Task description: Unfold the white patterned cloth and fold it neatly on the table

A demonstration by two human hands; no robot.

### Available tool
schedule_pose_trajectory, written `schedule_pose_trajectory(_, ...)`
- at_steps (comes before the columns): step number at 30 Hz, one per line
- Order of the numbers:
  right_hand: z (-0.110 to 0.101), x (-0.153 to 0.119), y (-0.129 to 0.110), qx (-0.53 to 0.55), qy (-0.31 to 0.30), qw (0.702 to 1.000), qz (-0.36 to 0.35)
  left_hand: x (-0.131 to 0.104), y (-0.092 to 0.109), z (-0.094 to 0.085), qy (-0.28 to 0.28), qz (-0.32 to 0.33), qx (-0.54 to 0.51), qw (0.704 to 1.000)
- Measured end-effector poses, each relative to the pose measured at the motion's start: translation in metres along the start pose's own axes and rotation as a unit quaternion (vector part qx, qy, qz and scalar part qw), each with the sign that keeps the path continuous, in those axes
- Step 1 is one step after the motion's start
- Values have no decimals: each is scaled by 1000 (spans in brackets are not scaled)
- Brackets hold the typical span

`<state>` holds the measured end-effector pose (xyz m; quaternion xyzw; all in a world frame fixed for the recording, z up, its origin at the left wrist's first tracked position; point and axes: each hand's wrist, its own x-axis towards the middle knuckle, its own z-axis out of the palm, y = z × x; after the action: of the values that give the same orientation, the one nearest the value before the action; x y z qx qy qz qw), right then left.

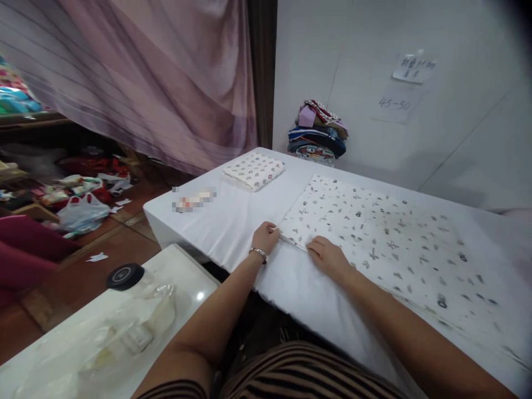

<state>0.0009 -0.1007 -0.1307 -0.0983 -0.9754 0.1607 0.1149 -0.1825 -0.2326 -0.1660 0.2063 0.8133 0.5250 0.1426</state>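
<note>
A white cloth printed with small grey and black motifs lies flat and folded in layers across the right part of the table. My left hand, with a bracelet at the wrist, pinches its near left corner between thumb and fingers. A short way to the right, my right hand is closed with bent fingers on the near edge of the same cloth. Farther back sits a folded cloth with a grey and red print, apart from both hands.
A white-covered table carries the cloths and a small blurred-out item. Clothes are stacked at the wall. A white surface at lower left holds a black round lid and clear plastic. A pink curtain hangs behind.
</note>
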Motion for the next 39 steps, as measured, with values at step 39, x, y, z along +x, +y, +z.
schedule_pose_trajectory(39, -28, -45, 29, 104, 26, 987, 119, 0, 5, -1, 7, 15, 42, 999)
